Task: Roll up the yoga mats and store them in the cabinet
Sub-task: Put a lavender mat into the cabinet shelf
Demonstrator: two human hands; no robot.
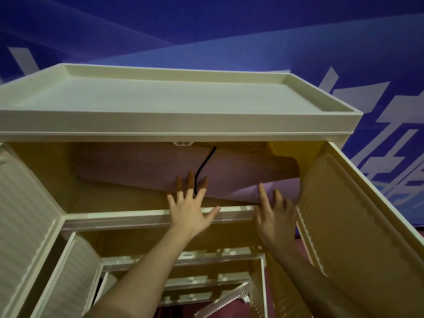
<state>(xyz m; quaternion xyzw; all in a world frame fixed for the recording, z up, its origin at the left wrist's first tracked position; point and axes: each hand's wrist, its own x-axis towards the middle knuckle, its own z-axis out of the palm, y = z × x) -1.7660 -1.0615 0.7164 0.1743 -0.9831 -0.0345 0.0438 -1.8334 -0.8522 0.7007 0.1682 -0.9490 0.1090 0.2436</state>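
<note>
A rolled pink yoga mat (142, 167), tied round its middle with a black cord (205, 164), lies slanted in the top compartment of a cream plastic cabinet (160, 125). Its right end sticks out past the front edge near the right door. My left hand (189, 208) is flat with fingers spread, fingertips pressing the mat's middle by the cord. At the mat's loose right end, my right hand (274, 213) has its fingers apart and touches the mat's underside. Neither hand grips anything.
Both top doors stand open: the left door (20, 203) and the right door (358, 226). Lower compartments (183, 269) also have open doors. The cabinet's top is a shallow tray (160, 97). A blue printed wall (206, 26) is behind.
</note>
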